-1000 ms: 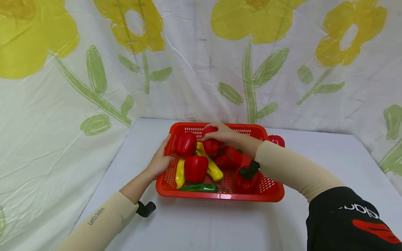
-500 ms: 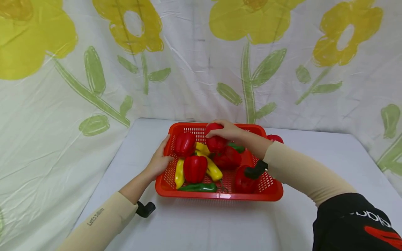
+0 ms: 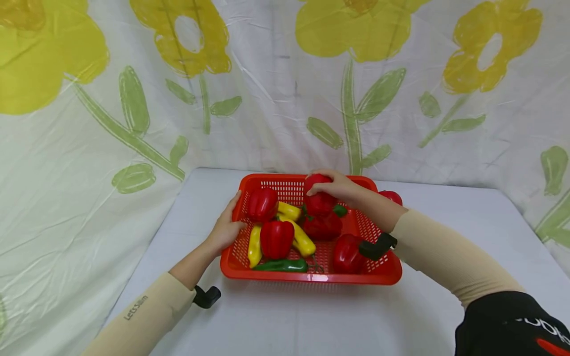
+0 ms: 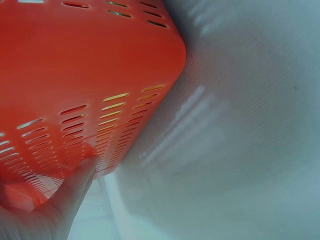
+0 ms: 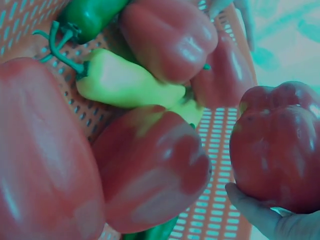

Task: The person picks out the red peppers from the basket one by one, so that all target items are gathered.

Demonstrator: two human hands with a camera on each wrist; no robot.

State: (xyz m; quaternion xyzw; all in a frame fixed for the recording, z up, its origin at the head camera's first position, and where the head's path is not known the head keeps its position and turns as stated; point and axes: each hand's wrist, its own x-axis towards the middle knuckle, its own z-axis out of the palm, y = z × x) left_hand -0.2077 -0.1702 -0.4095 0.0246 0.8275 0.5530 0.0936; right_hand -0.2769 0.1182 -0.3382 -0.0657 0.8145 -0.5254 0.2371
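A red plastic basket (image 3: 311, 280) with slotted walls stands on the table. My left hand (image 3: 227, 228) grips its left rim, thumb over the inner side; in the left wrist view, fingers (image 4: 75, 187) lie against the outer wall. Above the back of the basket, my right hand (image 3: 339, 189) holds a red bell pepper (image 3: 319, 203); the right wrist view shows this bell pepper (image 5: 277, 145) raised over the others. Inside lie several more red bell peppers (image 3: 277, 240), long yellow peppers (image 3: 303, 241) and a green chili pepper (image 3: 282, 266). Another green pepper (image 3: 340, 210) is partly hidden.
Behind the basket's right back corner, a red pepper (image 3: 392, 197) sits on the white tabletop (image 3: 285, 321), partly hidden by the right forearm. A white cloth (image 3: 276, 99) painted with yellow flowers hangs behind the table.
My right hand has lifted the red bell pepper slightly and carried it to the right, exposing more of the yellow pepper. The left hand and basket stay about where they were.
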